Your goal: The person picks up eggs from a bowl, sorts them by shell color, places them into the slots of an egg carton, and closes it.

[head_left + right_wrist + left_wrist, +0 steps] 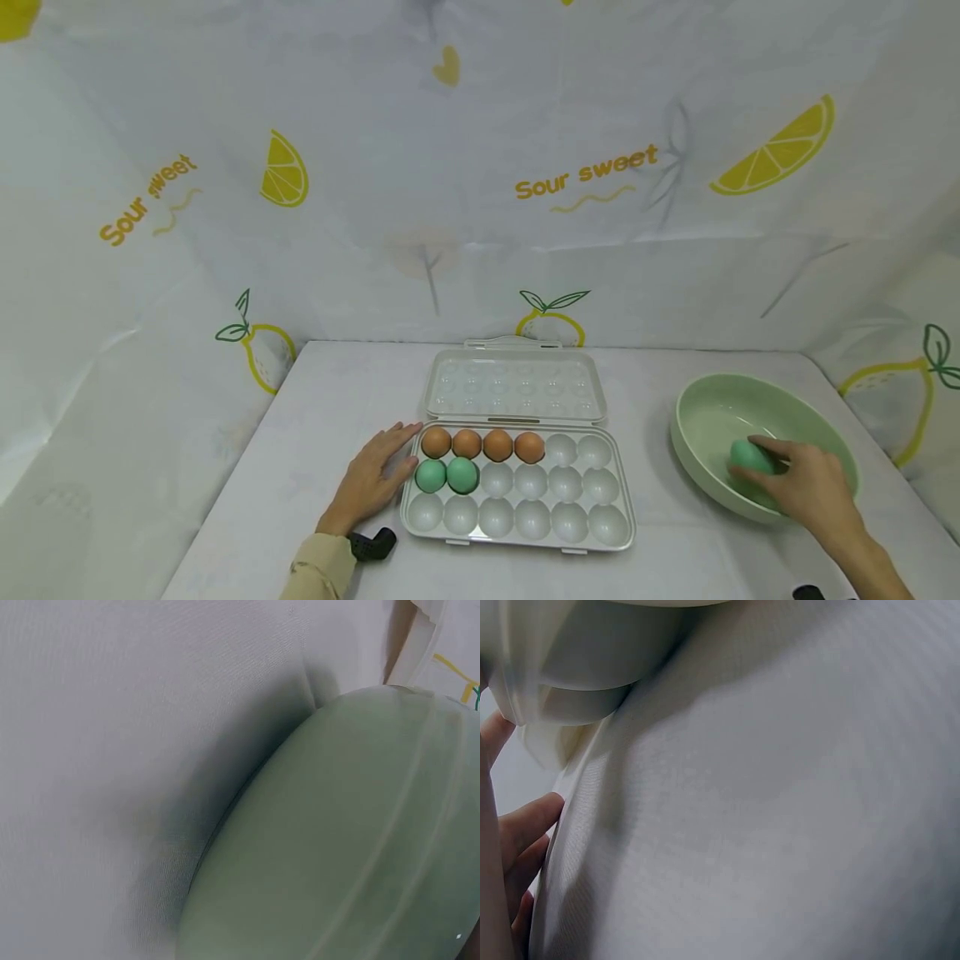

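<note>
At the right, my right hand (813, 487) pinches a green egg (750, 457) between thumb and fingers, inside the light green bowl (708, 417). The bowl's outer wall (330, 847) fills much of the right wrist view. In the middle of the table lies a white egg box (517, 541) with its lid (517, 383) folded back. Several brown eggs (498, 445) sit in its back row, and two green eggs (462, 475) in the left of the middle row. My left hand (372, 475) rests at the box's left edge, fingers extended; its fingers (529, 825) also show in the left wrist view.
A white cloth covers the table (315, 400), and a lemon-printed sheet (420, 208) hangs behind and beside it. The bowl stands to the right of the egg box, near the table's right edge. Black wrist straps show at the left wrist (372, 545) and right wrist (808, 592).
</note>
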`<state>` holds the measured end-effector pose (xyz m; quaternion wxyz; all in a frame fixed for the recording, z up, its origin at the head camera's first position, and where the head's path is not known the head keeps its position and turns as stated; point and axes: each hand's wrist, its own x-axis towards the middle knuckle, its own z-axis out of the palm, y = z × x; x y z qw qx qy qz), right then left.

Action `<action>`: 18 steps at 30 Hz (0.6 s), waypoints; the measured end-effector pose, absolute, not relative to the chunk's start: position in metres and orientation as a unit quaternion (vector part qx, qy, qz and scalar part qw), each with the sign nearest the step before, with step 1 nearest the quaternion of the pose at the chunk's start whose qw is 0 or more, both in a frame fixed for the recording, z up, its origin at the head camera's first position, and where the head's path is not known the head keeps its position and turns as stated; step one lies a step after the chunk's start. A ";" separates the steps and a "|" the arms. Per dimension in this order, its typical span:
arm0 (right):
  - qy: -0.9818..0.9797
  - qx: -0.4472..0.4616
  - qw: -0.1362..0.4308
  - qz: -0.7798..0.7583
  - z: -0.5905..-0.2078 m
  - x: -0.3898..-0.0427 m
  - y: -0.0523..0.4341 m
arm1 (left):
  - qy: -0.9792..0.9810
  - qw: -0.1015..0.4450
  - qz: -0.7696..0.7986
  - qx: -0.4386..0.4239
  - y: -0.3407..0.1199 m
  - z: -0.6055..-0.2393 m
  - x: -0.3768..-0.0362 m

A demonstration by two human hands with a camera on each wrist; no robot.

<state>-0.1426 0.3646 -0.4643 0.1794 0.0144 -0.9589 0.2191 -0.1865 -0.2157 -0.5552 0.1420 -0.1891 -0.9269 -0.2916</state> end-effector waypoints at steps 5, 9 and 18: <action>-0.949 0.008 0.215 0.229 -0.466 -0.143 0.361 | -0.927 0.143 -0.291 -0.189 -0.216 -0.556 -0.187; -0.939 0.001 0.239 0.249 -0.467 -0.144 0.358 | -0.927 0.132 -0.299 -0.184 -0.217 -0.556 -0.187; -0.926 -0.017 0.263 0.271 -0.465 -0.146 0.348 | -0.926 0.138 -0.297 -0.186 -0.216 -0.556 -0.187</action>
